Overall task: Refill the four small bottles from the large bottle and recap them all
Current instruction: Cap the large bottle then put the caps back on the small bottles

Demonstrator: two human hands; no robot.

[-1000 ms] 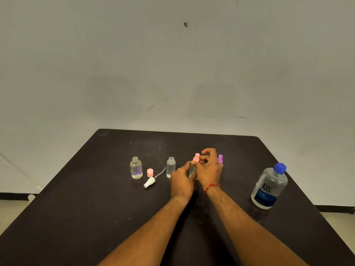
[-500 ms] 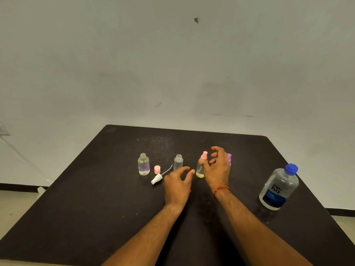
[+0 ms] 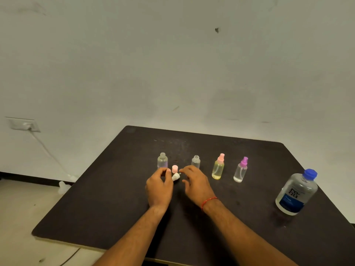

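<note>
Four small bottles stand in a row on the black table (image 3: 249,217). The leftmost clear bottle (image 3: 162,160) and the second clear bottle (image 3: 195,161) have no caps. A yellow bottle (image 3: 217,168) wears a pink spray top and a clear bottle (image 3: 240,171) a purple one. A pink cap (image 3: 174,168) and a white spray head (image 3: 175,177) lie between the uncapped bottles. My left hand (image 3: 159,187) hovers with loosely curved fingers just left of the spray head. My right hand (image 3: 196,184), fingers spread, is just right of it. The large bottle (image 3: 296,192) with a blue cap stands far right.
The table's left edge drops to a pale floor. A wall socket (image 3: 24,124) with a white cable sits low on the wall to the left. Bare table surface lies in front of the row of bottles.
Both hands let go of the yellow bottle and moved left to the white spray head. The yellow bottle now stands alone with its pink top on. The view has swung left.
</note>
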